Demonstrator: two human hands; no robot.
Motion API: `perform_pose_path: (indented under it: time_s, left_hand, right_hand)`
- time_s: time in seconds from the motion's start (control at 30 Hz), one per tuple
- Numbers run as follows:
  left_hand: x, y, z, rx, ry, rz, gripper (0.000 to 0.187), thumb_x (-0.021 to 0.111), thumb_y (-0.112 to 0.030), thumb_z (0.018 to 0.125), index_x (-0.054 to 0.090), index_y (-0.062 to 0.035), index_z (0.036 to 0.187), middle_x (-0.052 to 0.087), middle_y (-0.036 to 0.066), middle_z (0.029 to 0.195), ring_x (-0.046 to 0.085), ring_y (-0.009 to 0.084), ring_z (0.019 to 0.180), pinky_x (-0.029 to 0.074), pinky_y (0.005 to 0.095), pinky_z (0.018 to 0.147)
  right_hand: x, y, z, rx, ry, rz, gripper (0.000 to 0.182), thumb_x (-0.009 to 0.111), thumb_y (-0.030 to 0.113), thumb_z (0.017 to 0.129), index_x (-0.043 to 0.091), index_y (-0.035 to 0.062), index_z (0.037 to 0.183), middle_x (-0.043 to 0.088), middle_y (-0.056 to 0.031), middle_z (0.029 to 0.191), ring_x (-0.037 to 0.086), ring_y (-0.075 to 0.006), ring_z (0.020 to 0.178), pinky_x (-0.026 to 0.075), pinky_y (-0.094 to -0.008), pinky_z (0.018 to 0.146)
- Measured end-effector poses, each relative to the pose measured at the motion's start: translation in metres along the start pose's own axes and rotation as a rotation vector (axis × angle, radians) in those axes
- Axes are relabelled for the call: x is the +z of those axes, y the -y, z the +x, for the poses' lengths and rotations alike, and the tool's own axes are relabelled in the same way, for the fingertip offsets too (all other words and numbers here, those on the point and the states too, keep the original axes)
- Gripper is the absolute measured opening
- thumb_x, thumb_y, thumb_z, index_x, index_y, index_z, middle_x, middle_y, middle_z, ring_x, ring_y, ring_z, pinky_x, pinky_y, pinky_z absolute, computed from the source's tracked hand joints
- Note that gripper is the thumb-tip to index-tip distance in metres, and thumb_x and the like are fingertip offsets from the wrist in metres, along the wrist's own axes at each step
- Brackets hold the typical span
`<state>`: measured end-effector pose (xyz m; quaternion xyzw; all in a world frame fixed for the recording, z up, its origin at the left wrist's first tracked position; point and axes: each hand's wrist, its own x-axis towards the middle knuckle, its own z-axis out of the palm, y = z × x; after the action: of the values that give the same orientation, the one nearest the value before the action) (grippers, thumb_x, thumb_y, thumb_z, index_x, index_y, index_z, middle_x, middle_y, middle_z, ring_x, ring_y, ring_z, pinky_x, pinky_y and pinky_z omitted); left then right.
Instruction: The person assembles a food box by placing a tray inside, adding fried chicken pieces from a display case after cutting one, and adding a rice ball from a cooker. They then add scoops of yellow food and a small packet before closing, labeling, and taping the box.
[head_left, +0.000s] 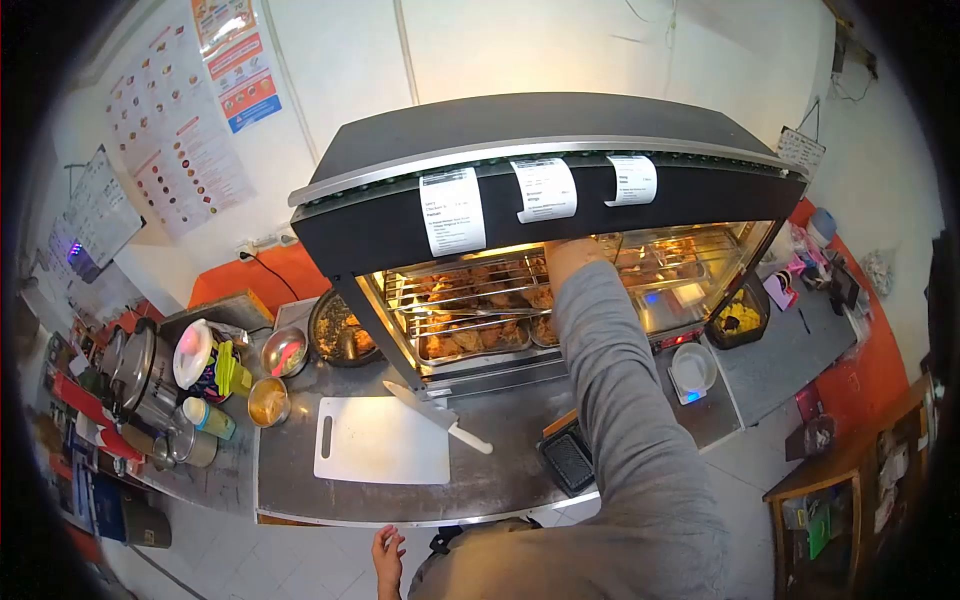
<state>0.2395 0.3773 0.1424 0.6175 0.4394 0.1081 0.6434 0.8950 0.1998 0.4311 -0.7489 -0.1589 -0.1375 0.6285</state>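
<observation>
My right arm, in a grey sleeve, reaches into the lit food warmer. Part of my right hand shows at the cabinet's upper edge, but its fingers are hidden inside. Fried pieces of food lie on trays and wire racks there. Below the counter's front edge, my left hand hangs with fingers apart and slightly bent, holding nothing. Nearest to it on the counter is a white cutting board. A knife with a white handle rests with its blade over the board's right corner.
Metal bowls, a dark pan and a large pot stand left. A black tray sits at the counter's front edge. Right of the warmer are a small scale and a dark container with yellow food.
</observation>
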Motion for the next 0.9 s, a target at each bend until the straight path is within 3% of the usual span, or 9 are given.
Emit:
perform_pose_path:
  time_s: [0.9]
  left_hand:
    - [0.035,-0.025,0.042,0.061,0.216,0.033,0.032,0.059,-0.022,0.093,0.053,-0.0119,0.123,0.058,0.004,0.119,0.060,0.0179,0.099,0.050,0.0318,0.074]
  right_hand:
    - [0.034,-0.003,-0.018,0.141,-0.131,0.325,0.038,0.065,0.024,0.086,0.057,0.0037,0.116,0.064,-0.0119,0.108,0.065,-0.0273,0.093,0.052,-0.0454,0.086]
